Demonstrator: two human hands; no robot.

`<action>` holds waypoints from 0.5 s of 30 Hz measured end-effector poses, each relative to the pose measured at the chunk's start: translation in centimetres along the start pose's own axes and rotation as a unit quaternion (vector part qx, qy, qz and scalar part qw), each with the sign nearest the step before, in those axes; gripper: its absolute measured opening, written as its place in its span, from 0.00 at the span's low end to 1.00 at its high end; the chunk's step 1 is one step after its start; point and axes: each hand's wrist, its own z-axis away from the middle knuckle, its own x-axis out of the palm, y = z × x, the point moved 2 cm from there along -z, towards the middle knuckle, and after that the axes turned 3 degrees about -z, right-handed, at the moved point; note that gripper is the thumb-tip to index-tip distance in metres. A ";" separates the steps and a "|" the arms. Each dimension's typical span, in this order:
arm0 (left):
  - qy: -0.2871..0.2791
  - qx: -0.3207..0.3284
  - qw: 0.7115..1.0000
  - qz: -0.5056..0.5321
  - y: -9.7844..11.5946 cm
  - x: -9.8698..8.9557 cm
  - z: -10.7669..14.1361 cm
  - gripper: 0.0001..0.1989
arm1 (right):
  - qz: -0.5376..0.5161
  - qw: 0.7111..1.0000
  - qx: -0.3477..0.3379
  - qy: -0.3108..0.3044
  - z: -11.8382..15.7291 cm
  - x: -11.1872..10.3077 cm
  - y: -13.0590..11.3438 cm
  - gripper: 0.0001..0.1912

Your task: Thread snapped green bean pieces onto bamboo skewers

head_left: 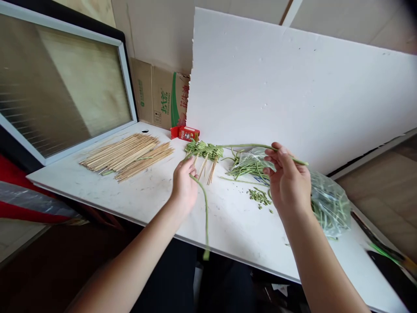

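A long green bean (206,208) is stretched between my two hands above the white table. My left hand (185,184) pinches it, and one end hangs down past the table's front edge. My right hand (288,178) grips the bean near its other end, which sticks out to the right of the fingers. Behind the bean lie skewered bean bundles (208,150) with their sticks pointing toward me. Below and left of my right hand is a small heap of cut bean pieces (259,196). Loose long beans (244,168) spill from a clear plastic bag beside that hand.
Bamboo skewers (127,152) lie in piles at the left, by a framed glass panel (65,87). A red box (185,133) and a cardboard carton (159,93) stand behind. A bag of beans (330,204) sits at right, before a white foam board (276,87).
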 end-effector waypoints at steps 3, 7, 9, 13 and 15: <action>0.010 0.051 0.995 0.082 -2.0 3.5 0.4 0.13 | 0.006 1.000 -0.013 0.018 -1.2 -1.4 -1.5 0.09; 0.020 0.023 0.997 0.072 -4.3 2.9 1.0 0.18 | 0.001 1.000 0.017 0.015 -0.7 -2.8 -2.1 0.09; 0.027 0.023 0.999 0.018 -4.8 0.4 1.3 0.19 | -0.007 0.999 0.031 0.002 0.4 -3.1 -1.7 0.11; 0.043 0.014 0.997 -0.062 -4.3 -6.0 2.0 0.18 | -0.027 0.999 0.036 -0.012 3.1 -2.9 0.1 0.13; 0.046 -0.007 0.996 -0.083 -3.6 -8.6 2.2 0.17 | -0.038 0.998 0.045 -0.005 4.1 -2.9 1.4 0.12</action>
